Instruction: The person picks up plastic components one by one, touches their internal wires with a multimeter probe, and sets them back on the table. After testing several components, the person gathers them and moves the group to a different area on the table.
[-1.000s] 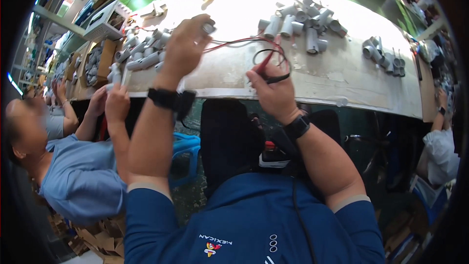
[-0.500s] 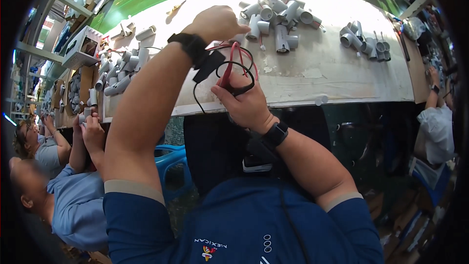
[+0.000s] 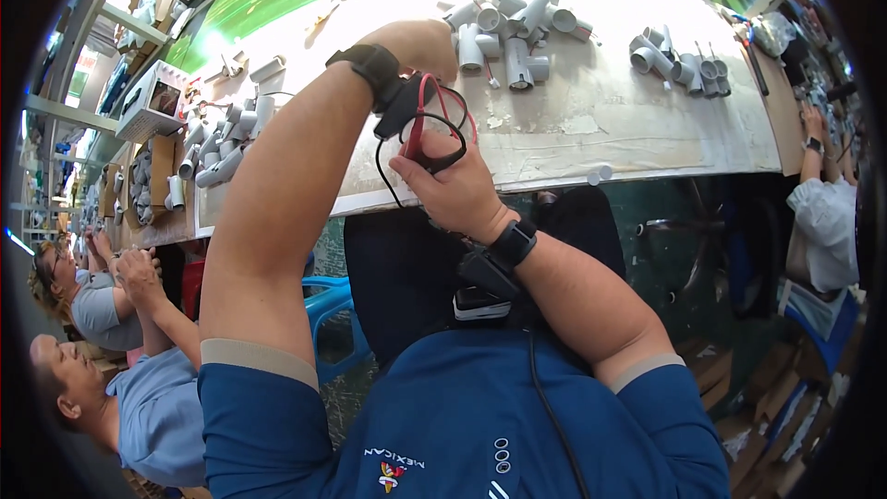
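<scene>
My left hand (image 3: 420, 48) reaches over the table beside the pile of grey plastic tube housings (image 3: 520, 60); its fingers are turned away and mostly hidden. Nearer to me, at the table's front edge, my right hand (image 3: 455, 187) is closed around a red and black pair of cables (image 3: 418, 136). These cables loop up toward my left wrist, where a flat black piece (image 3: 404, 109) hangs below the watch strap. What lies between the two hands is partly covered by the loops.
More grey tubes (image 3: 222, 143) are heaped at left, and a smaller group (image 3: 679, 65) sits at right. A small round cap (image 3: 601, 174) lies by the front edge. A white box (image 3: 152, 102) stands left. Co-workers sit on both sides; a blue stool (image 3: 330, 314) is beside me.
My left hand has drawn slightly left, and its finger no longer shows against the tubes. My right hand keeps the cables. The nearest co-worker at left has lowered their hands from the table edge.
</scene>
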`<act>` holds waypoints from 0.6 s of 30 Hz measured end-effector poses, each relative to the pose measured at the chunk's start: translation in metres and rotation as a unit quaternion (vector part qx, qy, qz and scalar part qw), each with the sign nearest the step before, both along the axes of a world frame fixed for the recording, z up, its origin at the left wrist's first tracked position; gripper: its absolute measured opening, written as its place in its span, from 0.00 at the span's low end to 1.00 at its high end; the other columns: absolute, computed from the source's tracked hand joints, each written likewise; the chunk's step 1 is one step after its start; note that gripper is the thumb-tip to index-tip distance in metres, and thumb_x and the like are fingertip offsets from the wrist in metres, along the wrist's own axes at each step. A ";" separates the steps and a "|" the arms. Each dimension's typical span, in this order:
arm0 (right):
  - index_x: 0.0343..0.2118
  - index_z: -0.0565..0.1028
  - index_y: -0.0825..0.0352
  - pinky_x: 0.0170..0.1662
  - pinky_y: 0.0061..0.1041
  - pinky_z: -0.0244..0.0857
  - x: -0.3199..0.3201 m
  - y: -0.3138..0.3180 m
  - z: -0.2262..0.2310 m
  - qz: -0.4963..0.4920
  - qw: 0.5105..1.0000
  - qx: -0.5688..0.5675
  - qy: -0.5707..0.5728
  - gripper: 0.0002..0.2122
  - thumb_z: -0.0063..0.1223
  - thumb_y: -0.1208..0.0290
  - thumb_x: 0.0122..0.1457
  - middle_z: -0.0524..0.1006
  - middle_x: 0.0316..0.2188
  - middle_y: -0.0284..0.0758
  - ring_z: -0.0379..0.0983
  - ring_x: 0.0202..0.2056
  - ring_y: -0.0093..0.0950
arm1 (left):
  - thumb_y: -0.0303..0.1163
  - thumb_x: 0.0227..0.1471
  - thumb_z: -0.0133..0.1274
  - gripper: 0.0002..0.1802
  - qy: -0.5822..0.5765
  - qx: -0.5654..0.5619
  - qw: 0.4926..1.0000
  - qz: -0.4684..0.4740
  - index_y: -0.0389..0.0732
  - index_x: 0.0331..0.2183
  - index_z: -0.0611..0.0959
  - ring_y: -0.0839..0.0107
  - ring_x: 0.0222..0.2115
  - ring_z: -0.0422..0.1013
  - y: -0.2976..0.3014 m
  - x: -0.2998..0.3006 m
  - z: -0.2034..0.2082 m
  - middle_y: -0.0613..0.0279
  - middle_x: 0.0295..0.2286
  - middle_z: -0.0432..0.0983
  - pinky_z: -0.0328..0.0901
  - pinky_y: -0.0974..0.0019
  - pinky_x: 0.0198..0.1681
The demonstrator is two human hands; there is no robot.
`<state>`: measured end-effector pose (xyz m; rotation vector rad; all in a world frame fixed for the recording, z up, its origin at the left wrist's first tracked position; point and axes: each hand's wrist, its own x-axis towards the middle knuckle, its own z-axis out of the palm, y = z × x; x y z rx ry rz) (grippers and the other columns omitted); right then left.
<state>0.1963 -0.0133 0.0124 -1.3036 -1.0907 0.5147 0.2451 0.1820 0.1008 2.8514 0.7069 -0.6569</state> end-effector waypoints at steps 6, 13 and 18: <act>0.33 0.79 0.69 0.33 0.28 0.66 -0.002 -0.001 -0.001 0.010 1.000 0.007 0.008 0.06 0.64 0.72 0.63 0.78 0.23 0.35 0.73 0.27 0.27 | 0.29 0.43 0.61 0.27 -0.141 -0.080 0.985 0.061 0.34 0.49 0.83 0.66 0.33 0.80 0.023 -0.022 -0.004 0.55 0.30 0.81 0.75 0.64 0.37; 0.34 0.79 0.69 0.31 0.25 0.67 0.000 0.000 -0.005 0.022 0.999 -0.015 0.033 0.06 0.64 0.72 0.64 0.79 0.24 0.32 0.73 0.25 0.21 | 0.17 0.45 0.54 0.38 -0.388 -0.510 0.741 0.201 0.39 0.61 0.73 0.57 0.45 0.80 0.038 -0.138 0.010 0.49 0.46 0.78 0.75 0.60 0.52; 0.37 0.79 0.69 0.27 0.21 0.68 0.001 0.005 -0.006 0.014 0.997 -0.037 0.071 0.06 0.63 0.71 0.65 0.80 0.25 0.30 0.75 0.25 0.18 | 0.15 0.47 0.53 0.39 -0.473 -0.576 0.627 0.227 0.39 0.63 0.71 0.53 0.49 0.79 0.007 -0.205 -0.020 0.45 0.49 0.77 0.72 0.57 0.59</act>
